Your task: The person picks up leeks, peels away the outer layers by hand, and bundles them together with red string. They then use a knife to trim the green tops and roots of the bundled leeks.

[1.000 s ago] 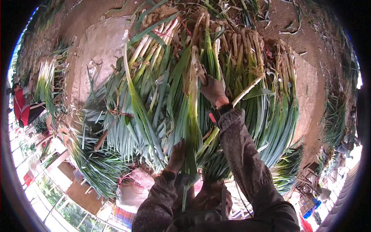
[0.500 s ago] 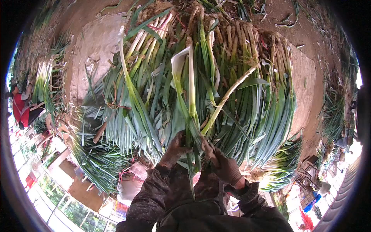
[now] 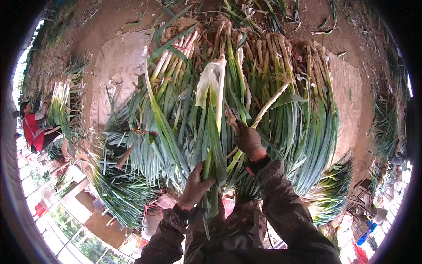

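Note:
A green onion stalk (image 3: 220,97) with a pale loose skin hanging at its white end stands out over the pile. My gloved left hand (image 3: 195,187) is wrapped round its green leaves, low in the middle. My gloved right hand (image 3: 249,141) is closed on a brown, stick-like piece (image 3: 231,121), just right of the stalk; whether this is a tool or dry leaf is unclear. Under and around both hands lies the big pile of green onions (image 3: 281,127), with roots away from me. Another onion with a brownish stem (image 3: 269,105) slants beside my right hand.
A person in a red apron (image 3: 33,130) is at the far left beside an onion bundle (image 3: 59,103). More onions lie at the lower left (image 3: 121,189) and lower right (image 3: 332,193). A wooden stool-like object (image 3: 360,198) is at the right.
My right hand has moved up and away from my left, along the stalk. The pale skin at the white end hangs looser and wider. The whole view has shifted slightly.

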The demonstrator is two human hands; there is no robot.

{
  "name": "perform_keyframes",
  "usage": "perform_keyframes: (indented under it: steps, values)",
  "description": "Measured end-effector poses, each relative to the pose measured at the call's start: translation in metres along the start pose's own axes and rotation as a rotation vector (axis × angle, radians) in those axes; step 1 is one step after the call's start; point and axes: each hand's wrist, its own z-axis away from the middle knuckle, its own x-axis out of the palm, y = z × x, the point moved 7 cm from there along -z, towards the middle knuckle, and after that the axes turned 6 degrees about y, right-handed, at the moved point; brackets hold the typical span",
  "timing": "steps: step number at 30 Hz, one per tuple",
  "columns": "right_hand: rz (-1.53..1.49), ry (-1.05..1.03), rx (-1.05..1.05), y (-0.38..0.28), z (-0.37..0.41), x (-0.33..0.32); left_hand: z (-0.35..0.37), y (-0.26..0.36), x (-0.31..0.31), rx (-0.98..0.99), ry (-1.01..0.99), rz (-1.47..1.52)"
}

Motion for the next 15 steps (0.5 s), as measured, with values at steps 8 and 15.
perform_keyframes:
  steps: [8,15]
  values:
    - [-0.292,-0.014,-0.152,-0.082,0.009,-0.036,0.03,0.037,-0.034,0.003,-0.029,0.062]
    - [-0.37,0.063,-0.434,-0.201,0.009,-0.069,0.019,0.088,-0.077,0.182,0.211,0.11]
